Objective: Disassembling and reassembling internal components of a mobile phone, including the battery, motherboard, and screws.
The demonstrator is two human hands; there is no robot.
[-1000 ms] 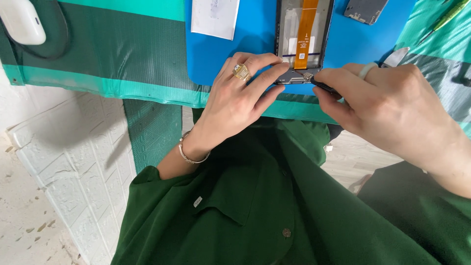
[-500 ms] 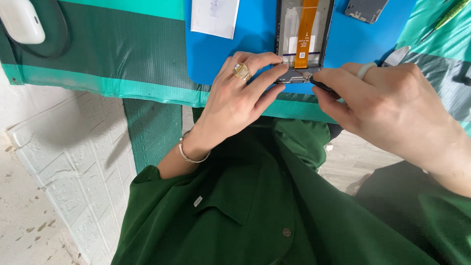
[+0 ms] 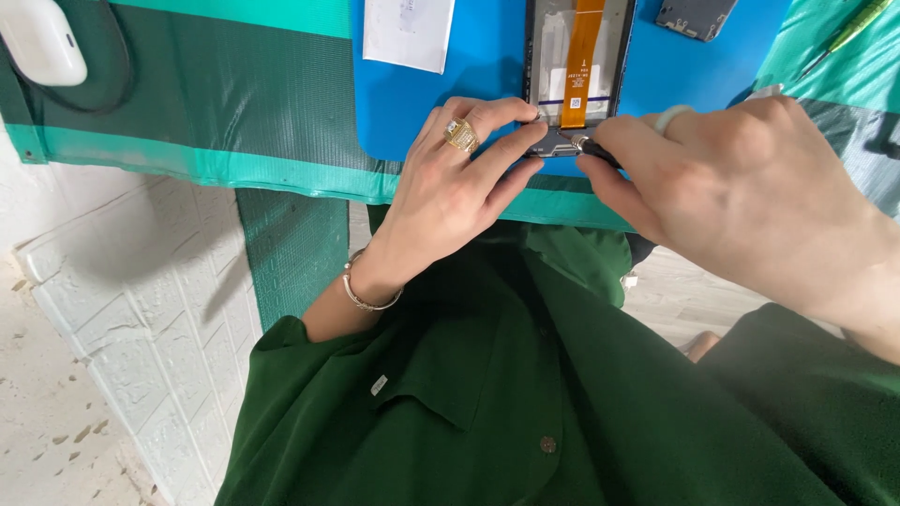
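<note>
My left hand [image 3: 450, 201] pins the lower edge of the opened phone [image 3: 577, 75] at the top centre of the frame, on the blue mat [image 3: 422, 112]. My right hand [image 3: 741, 201] pinches a dark tool [image 3: 592, 150] there — back cover already off, the bottom end being worked on.

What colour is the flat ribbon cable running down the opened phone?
Orange, clearest in the head view: ribbon cable.
</note>
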